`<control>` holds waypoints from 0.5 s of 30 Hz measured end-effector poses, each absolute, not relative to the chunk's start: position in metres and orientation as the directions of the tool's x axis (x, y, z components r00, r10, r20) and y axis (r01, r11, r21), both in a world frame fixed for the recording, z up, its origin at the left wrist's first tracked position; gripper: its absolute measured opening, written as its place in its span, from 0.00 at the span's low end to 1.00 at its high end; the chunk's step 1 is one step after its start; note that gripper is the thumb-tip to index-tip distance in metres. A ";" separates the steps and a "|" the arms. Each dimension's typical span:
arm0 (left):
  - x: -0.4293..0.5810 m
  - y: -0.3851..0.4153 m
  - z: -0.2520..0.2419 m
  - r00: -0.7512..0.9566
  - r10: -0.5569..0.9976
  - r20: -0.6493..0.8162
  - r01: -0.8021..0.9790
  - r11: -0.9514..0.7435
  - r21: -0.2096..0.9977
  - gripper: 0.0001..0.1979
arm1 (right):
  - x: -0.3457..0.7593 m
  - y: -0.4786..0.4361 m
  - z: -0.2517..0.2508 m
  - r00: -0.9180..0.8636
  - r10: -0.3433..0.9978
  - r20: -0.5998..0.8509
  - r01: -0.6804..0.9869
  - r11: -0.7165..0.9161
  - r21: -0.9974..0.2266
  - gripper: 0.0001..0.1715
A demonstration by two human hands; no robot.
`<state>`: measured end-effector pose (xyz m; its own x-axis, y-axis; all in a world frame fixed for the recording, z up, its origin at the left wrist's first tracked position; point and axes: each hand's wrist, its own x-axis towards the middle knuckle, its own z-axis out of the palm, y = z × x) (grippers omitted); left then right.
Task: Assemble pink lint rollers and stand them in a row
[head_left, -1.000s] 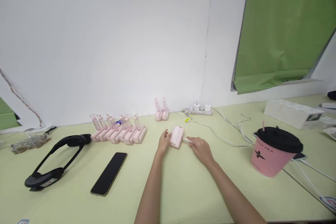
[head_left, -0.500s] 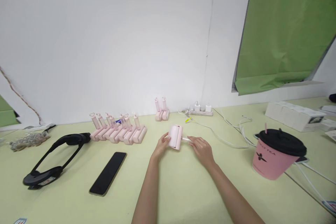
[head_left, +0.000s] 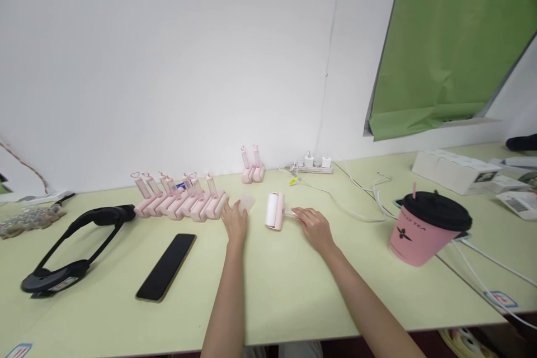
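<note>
Clock positions were taken about the pale-pink roller with an exposed white cylinder (head_left: pixel 274 211), at mid-table, with 12 toward the white wall (head_left: pixel 188 67). The right grip (head_left: pixel 314 228), at 3 to 4 o'clock, was closed, fingertips on the slim pale handle (head_left: pixel 289 213). The left grip (head_left: pixel 235 222), at 9 o'clock, was half curled and appeared pinched on a translucent pale-pink curved piece (head_left: pixel 247 203), apart from the roller; blur hid the exact contact. Step in hand, as judged: curved piece off, cylinder bared. The next move called for a steady right grip and care with the thin piece. Whether the roller touched the yellow-green table (head_left: pixel 272 296) could not be told. Obstacle: the packed row of pale-pink rollers with upright handles (head_left: pixel 180 204), at 9 o'clock, just beside the left fingers. Around: two similar pink rollers (head_left: pixel 253 172) at 11, white power strip (head_left: pixel 312 169) at 1, white cable (head_left: pixel 369 220) and lidded pink cup (head_left: pixel 417 238) at 3, black phone (head_left: pixel 166 267) and black headband-like frame (head_left: pixel 78 249) at 8.
</note>
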<state>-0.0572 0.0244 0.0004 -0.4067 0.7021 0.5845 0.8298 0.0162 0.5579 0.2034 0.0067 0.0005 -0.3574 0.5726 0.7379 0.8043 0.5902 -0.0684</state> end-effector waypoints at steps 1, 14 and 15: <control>-0.054 0.022 0.003 -0.397 0.681 0.615 0.847 0.013 0.531 0.18 | 0.202 0.006 0.001 -0.376 0.567 0.733 0.798 0.600 -0.055 0.17; 0.009 0.008 0.030 0.089 0.983 0.162 0.032 -0.165 0.986 0.23 | 0.199 0.006 0.002 -0.384 0.562 0.732 0.781 0.621 -0.068 0.19; 0.010 0.006 0.033 0.028 0.979 0.202 0.098 -0.203 0.974 0.22 | 0.197 0.007 0.002 -0.380 0.593 0.710 0.794 0.603 -0.079 0.18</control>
